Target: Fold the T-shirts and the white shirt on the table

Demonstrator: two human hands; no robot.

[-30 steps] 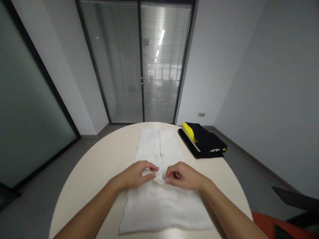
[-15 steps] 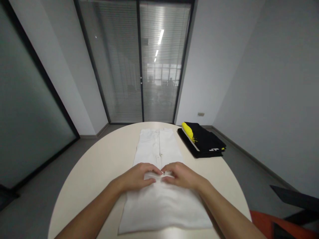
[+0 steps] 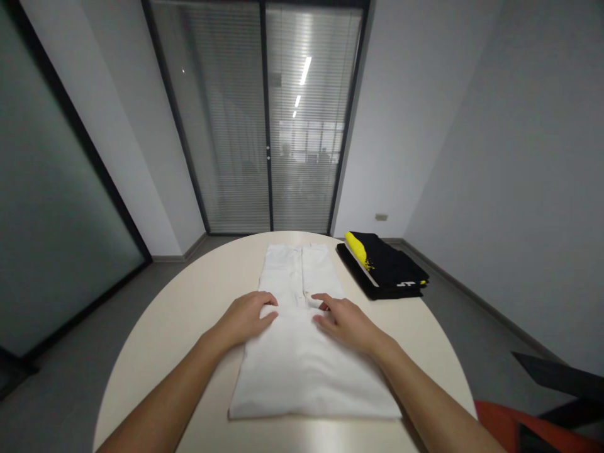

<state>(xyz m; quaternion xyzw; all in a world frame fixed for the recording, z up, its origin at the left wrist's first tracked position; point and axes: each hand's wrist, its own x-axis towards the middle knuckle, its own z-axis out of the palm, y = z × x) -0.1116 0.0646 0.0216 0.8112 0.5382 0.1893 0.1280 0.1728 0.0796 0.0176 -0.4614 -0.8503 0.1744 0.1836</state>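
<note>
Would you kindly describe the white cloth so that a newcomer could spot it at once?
Start from the pale, rounded table before the slatted blinds. Along its middle lies the white cloth, with the left hand and the right hand on or just over it. Its plain white sets it apart from the black pile to its right, which bears a yellow patch.

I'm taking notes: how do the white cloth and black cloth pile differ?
The white cloth is all white; the black cloth pile shows a yellow patch. The white cloth covers more of the table; the black cloth pile is compact. The left hand and right hand are at the white cloth; neither touches the black cloth pile. Both fabrics lie on the table.
</note>
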